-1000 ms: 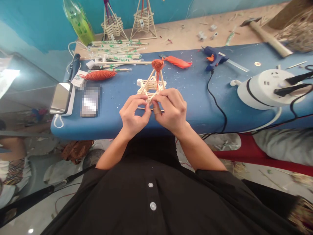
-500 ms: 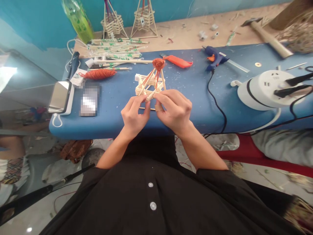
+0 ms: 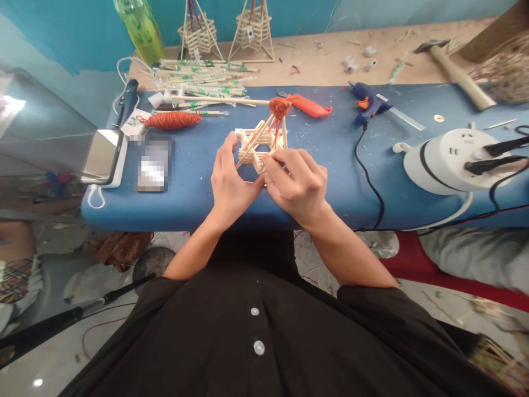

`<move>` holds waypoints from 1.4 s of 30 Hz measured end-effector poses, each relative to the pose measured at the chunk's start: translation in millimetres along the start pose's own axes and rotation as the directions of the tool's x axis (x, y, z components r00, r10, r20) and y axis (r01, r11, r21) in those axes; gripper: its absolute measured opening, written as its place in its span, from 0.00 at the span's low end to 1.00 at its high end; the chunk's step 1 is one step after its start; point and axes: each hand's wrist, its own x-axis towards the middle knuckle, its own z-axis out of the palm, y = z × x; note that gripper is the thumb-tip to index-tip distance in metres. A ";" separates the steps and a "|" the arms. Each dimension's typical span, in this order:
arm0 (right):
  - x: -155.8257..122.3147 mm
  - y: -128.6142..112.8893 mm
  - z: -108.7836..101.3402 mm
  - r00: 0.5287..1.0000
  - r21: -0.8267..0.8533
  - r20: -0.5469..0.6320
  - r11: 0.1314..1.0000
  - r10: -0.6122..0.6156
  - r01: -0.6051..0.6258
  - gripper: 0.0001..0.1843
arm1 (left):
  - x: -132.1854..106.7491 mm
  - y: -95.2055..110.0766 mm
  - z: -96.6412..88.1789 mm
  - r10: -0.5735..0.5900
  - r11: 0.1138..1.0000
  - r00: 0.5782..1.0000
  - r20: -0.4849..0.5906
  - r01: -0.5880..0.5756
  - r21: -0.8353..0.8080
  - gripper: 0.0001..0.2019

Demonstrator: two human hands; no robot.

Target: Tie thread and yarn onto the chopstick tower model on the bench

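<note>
A small stick tower (image 3: 264, 140) with an orange yarn knot on top stands on the blue table (image 3: 198, 165). My left hand (image 3: 231, 184) grips its left side, fingers stretched up against the sticks and thumb pressed toward the base. My right hand (image 3: 298, 184) is curled and pinches the tower's near right corner. Orange threads run down from the knot inside the frame.
Behind the tower lie a heap of chopsticks (image 3: 202, 85), an orange yarn bundle (image 3: 171, 119), an orange comb (image 3: 311, 106) and a blue glue gun (image 3: 367, 102). A phone (image 3: 103, 157) sits at left, a white power socket (image 3: 448, 160) at right. Two finished stick towers (image 3: 225, 30) stand on the floor beyond.
The tower has been turned and shifted away from me, and both hands followed it. My left fingers have gone from a pinch to stretching up along the left side.
</note>
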 end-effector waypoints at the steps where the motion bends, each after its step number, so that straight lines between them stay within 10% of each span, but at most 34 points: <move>1: 1.6 0.2 -1.2 0.999 -0.041 -0.033 0.998 -0.040 0.039 0.14 | 0.0 -3.1 2.4 -0.025 0.999 0.999 0.021 0.025 -0.020 0.48; 10: 14.0 -3.8 -10.7 0.986 -0.251 -0.017 0.956 -0.163 0.153 0.19 | 2.6 -6.1 4.4 -0.030 0.997 0.995 0.096 0.037 -0.062 0.42; 15: 18.7 -2.0 -12.9 0.984 -0.089 0.124 0.987 -0.125 0.136 0.19 | 0.5 -7.1 5.6 -0.034 0.999 0.998 0.051 0.035 -0.021 0.47; 33: 8.5 7.5 -5.5 0.999 0.451 0.000 0.892 -0.038 0.033 0.24 | -1.2 -2.8 -5.9 -0.080 0.993 0.993 0.091 0.087 -0.074 0.44; 42: 6.3 2.4 0.9 0.999 0.409 -0.035 0.912 -0.016 0.029 0.29 | -2.3 1.8 -3.5 -0.103 0.992 0.993 0.057 0.107 -0.064 0.45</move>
